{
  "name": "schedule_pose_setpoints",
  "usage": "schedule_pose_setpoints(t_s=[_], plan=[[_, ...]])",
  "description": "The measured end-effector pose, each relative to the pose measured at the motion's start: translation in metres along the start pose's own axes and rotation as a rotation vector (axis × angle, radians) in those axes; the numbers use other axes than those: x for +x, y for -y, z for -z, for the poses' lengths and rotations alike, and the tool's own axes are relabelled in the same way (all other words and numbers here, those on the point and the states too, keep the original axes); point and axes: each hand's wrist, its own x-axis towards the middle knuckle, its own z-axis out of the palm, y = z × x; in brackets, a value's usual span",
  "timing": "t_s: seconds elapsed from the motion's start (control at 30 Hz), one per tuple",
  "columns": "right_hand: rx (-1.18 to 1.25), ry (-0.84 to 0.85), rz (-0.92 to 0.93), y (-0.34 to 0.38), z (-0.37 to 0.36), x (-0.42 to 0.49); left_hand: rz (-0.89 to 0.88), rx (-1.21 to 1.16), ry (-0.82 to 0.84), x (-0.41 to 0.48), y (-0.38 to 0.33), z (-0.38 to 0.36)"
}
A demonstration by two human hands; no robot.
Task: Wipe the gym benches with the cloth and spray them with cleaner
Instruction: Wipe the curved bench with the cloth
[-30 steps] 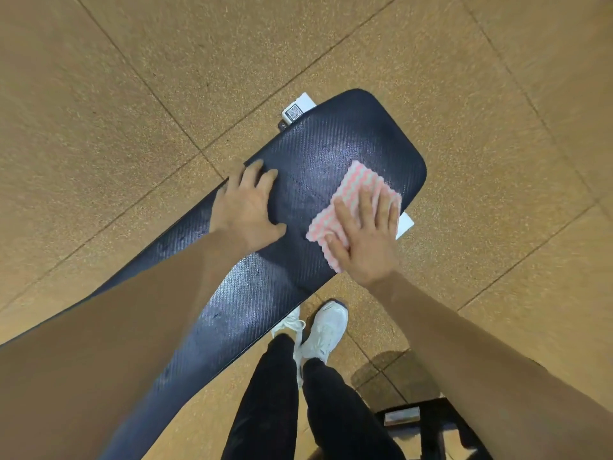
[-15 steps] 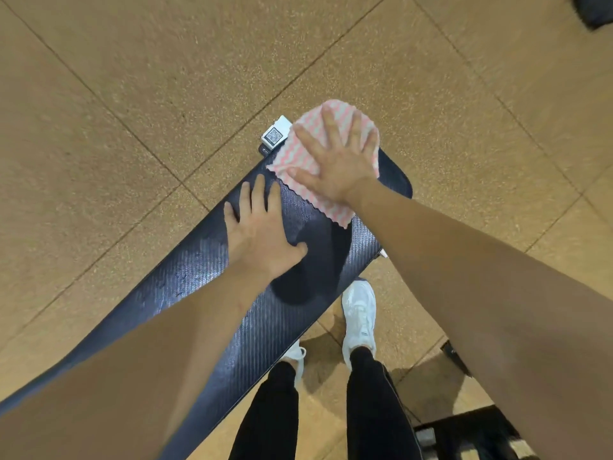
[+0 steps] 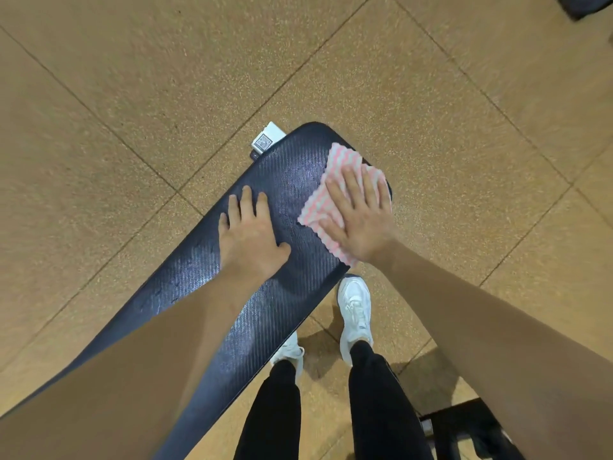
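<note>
A long dark navy gym bench pad (image 3: 292,293) runs from the lower left up to the middle of the view. On its far right corner lies a pink-and-white striped cloth (image 3: 338,167). My right hand (image 3: 360,217) presses flat on the cloth with fingers spread, at the pad's right edge. My left hand (image 3: 247,234) rests flat on the bare pad to the left of the cloth, fingers apart, holding nothing. No spray bottle is in view.
A white tag with a QR code (image 3: 265,141) sticks out beside the bench's far end. My legs in black trousers and white shoes (image 3: 355,307) stand at the bench's right side. Dark metal equipment (image 3: 464,429) sits at the lower right. Tan rubber floor tiles surround the bench.
My right hand has slid the cloth from the bench's far end back toward me along the right edge. My left hand has stayed planted on the pad.
</note>
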Motion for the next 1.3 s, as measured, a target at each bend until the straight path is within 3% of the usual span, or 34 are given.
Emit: schedule_pose_setpoints(t_s=[0.13, 0.3, 0.5, 0.63, 0.77, 0.83, 1.03, 1.13, 1.3], plan=[[0.264, -0.048, 0.031, -0.01, 0.021, -0.005, -0.091, -0.008, -0.085, 0.006, -0.01, 0.011], [0.324, -0.231, -0.091, -0.018, 0.018, -0.007, -0.487, -0.076, -0.188, 0.037, -0.046, 0.019], [0.408, -0.128, -0.105, -0.029, 0.014, 0.008, -0.712, 0.187, -0.019, 0.069, -0.072, 0.011], [0.487, -0.034, -0.055, -0.046, 0.025, 0.037, -0.668, 0.387, -0.039, 0.085, -0.076, 0.005], [0.647, 0.12, -0.051, -0.064, 0.042, 0.066, -0.573, 0.402, -0.088, 0.115, -0.087, 0.014], [0.69, 0.118, -0.059, -0.07, 0.048, 0.075, -0.543, 0.392, -0.094, 0.129, -0.091, 0.024], [0.842, 0.195, -0.03, -0.071, 0.049, 0.091, -0.387, 0.41, 0.028, 0.169, -0.087, 0.048], [0.866, 0.24, -0.026, -0.067, 0.057, 0.109, -0.266, 0.286, 0.133, 0.179, -0.079, 0.055], [0.929, 0.33, -0.043, -0.059, 0.064, 0.144, -0.146, -0.137, 0.169, 0.183, -0.056, 0.057]])
